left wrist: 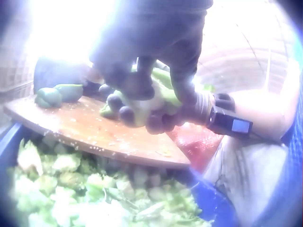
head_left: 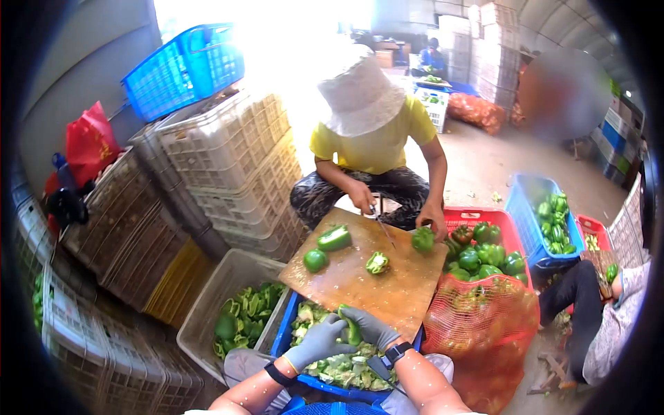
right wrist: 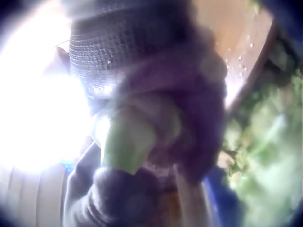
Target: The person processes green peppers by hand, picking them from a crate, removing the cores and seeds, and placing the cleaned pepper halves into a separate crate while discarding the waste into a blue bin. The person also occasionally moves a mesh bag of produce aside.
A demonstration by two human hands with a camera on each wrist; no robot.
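Over the front edge of the wooden cutting board point(head_left: 373, 294), my two grey-gloved hands meet around a cut green bell pepper point(head_left: 351, 326). From the left my left hand point(head_left: 317, 346) grips it; my right hand point(head_left: 373, 328) holds its other side. The left wrist view shows the pepper's pale inside point(left wrist: 163, 87) between both sets of fingers. In the right wrist view a light green wall of the pepper point(right wrist: 128, 142) shows between the gloves; fingers hide the rest. Below lies a blue crate point(head_left: 282, 332) of pepper scraps point(head_left: 339, 370).
Opposite, a person in a white hat point(head_left: 363, 90) holds a knife point(head_left: 382, 227) and a pepper point(head_left: 422, 239). More peppers point(head_left: 335, 237) lie on the board. A grey crate point(head_left: 197, 325) of pepper pieces stands left; a red crate point(head_left: 515, 228) and red mesh sack point(head_left: 477, 332) stand right.
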